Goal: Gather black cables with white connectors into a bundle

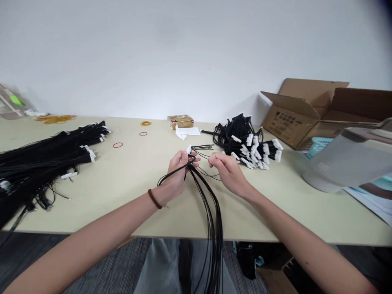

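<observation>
My left hand grips a bundle of thin black cables near its top; the cables loop by the hand and trail down over the table's front edge toward my lap. A white connector shows just above my left fingers. My right hand sits close to the right of the left one, fingers pinched on thin cable strands at the bundle's upper end. A dark bead bracelet is on my left wrist.
A pile of bundled black cables with white connectors lies right of my hands. Long black cables cover the table's left. Rubber bands, a small box, an open cardboard box and a grey object are around.
</observation>
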Action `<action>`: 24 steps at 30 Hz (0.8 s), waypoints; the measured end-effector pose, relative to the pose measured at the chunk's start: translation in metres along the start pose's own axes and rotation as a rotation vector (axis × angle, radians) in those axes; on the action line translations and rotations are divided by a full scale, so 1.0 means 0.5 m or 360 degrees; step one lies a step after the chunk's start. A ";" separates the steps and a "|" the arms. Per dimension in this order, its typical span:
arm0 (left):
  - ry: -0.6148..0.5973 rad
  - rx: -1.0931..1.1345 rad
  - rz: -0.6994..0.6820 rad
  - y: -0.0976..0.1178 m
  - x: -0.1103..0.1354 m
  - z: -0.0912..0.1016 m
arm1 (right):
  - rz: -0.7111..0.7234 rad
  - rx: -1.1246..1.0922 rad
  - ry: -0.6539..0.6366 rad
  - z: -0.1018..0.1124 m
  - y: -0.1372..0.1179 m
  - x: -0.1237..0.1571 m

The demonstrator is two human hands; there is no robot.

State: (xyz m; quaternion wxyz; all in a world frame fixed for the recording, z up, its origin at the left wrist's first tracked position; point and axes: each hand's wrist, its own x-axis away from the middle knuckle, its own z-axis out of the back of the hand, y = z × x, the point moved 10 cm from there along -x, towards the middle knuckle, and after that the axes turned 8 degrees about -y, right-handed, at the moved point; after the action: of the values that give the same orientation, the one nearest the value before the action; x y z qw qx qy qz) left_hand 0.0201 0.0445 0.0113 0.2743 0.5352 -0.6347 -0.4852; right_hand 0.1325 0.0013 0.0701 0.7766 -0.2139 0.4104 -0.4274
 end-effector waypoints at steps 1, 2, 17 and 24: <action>0.0002 -0.0003 -0.0004 0.000 -0.001 0.001 | 0.0017 0.0049 -0.0002 -0.001 -0.002 0.001; 0.0005 -0.0008 -0.0005 -0.001 -0.001 0.002 | 0.0042 0.0126 0.0012 0.000 -0.005 0.002; -0.0270 -0.0167 -0.0098 0.003 0.010 -0.039 | 0.0401 0.1209 0.0215 -0.017 -0.062 0.018; -0.0305 -0.0150 -0.0076 -0.003 0.009 -0.043 | 0.0335 0.1021 0.0178 -0.012 -0.053 0.015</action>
State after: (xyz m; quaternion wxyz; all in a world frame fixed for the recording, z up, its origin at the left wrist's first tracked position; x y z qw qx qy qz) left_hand 0.0381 0.0336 0.0174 0.2254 0.4879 -0.6216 -0.5699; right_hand 0.1170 -0.0192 0.0813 0.8204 0.1087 0.3169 -0.4634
